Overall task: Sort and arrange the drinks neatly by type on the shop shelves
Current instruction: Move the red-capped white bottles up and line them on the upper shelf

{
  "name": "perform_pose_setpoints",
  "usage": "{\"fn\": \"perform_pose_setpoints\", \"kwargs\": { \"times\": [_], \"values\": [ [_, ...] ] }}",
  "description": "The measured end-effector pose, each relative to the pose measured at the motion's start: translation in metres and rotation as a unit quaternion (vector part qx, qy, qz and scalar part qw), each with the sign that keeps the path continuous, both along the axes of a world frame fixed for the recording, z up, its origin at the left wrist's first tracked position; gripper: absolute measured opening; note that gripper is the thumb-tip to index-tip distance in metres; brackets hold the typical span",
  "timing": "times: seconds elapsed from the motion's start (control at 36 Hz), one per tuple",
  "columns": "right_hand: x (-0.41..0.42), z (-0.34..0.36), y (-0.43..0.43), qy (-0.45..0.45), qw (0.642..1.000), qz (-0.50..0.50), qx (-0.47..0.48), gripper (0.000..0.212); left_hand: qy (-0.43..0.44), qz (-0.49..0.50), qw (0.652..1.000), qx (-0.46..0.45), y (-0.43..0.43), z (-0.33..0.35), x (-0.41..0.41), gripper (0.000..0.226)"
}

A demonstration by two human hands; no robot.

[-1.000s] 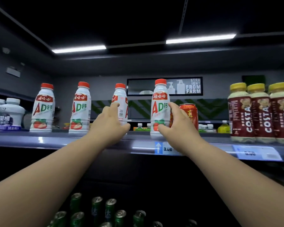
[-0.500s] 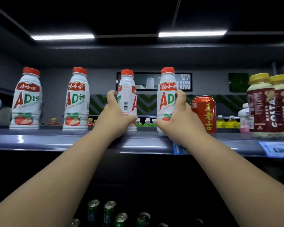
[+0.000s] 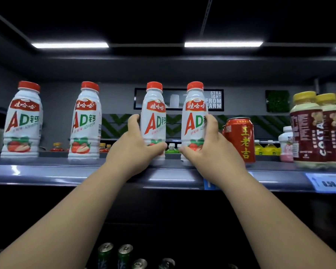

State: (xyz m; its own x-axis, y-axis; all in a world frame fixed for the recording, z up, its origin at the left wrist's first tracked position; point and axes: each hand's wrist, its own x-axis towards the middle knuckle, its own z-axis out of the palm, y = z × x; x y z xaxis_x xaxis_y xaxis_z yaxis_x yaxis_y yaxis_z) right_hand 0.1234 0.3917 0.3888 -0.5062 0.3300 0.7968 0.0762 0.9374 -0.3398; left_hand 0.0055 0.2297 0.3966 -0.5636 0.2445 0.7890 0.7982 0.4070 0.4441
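Observation:
Several white AD milk bottles with red caps stand in a row on the grey top shelf (image 3: 47,171). My left hand (image 3: 136,146) grips the lower part of the third bottle (image 3: 153,117), whose label faces me. My right hand (image 3: 208,152) grips the fourth bottle (image 3: 194,117) just beside it. Both bottles stand upright on the shelf. Two more AD bottles stand to the left, one at the far left (image 3: 21,121) and another (image 3: 85,121) nearer my hands. A red herbal tea can (image 3: 239,138) stands directly right of my right hand.
Brown Costa bottles (image 3: 308,129) with yellow caps crowd the shelf's right end, a small pink and white bottle (image 3: 286,144) behind them. A price tag (image 3: 326,183) hangs on the shelf edge. Green cans (image 3: 114,253) sit on a lower shelf between my arms.
The third bottle has been turned so its AD label faces front instead of its barcode side. Both hands kept their grip, and the view has moved closer.

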Motion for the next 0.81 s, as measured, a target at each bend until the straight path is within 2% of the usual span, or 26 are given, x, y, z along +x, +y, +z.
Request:
{"fn": "perform_pose_setpoints", "kwargs": {
  "times": [0.11, 0.25, 0.39, 0.53, 0.58, 0.67, 0.81],
  "values": [
    [0.0009, -0.0012, -0.0015, 0.013, 1.000, -0.003, 0.007, 0.085, 0.019, -0.032, 0.999, 0.022, -0.0052, -0.0016, 0.0027, 0.084],
    [0.0023, -0.0009, 0.0005, 0.006, 1.000, 0.011, 0.002, 0.086, 0.009, -0.021, 0.999, -0.026, -0.0055, -0.0004, 0.0033, 0.079],
    [0.0034, -0.0002, 0.0014, 0.002, 1.000, 0.022, -0.003, 0.088, 0.041, -0.041, 0.998, -0.014, -0.0022, -0.0017, 0.0032, 0.090],
    [0.0029, 0.0025, 0.0042, 0.017, 0.999, 0.017, -0.042, 0.089, 0.011, -0.014, 1.000, -0.012, -0.0037, -0.0016, -0.0009, 0.102],
    [0.0030, 0.0044, 0.0041, 0.003, 0.998, 0.001, -0.061, 0.087, -0.002, -0.003, 1.000, -0.013, -0.0048, -0.0018, -0.0031, 0.091],
    [0.0014, 0.0054, 0.0034, -0.024, 0.998, -0.019, -0.057, 0.072, -0.005, 0.023, 0.999, -0.031, -0.0043, -0.0009, -0.0023, 0.063],
    [-0.0014, 0.0070, 0.0052, -0.045, 0.997, -0.017, -0.055, 0.064, -0.005, 0.046, 0.997, -0.061, -0.0013, -0.0010, -0.0016, 0.065]
  ]
}}
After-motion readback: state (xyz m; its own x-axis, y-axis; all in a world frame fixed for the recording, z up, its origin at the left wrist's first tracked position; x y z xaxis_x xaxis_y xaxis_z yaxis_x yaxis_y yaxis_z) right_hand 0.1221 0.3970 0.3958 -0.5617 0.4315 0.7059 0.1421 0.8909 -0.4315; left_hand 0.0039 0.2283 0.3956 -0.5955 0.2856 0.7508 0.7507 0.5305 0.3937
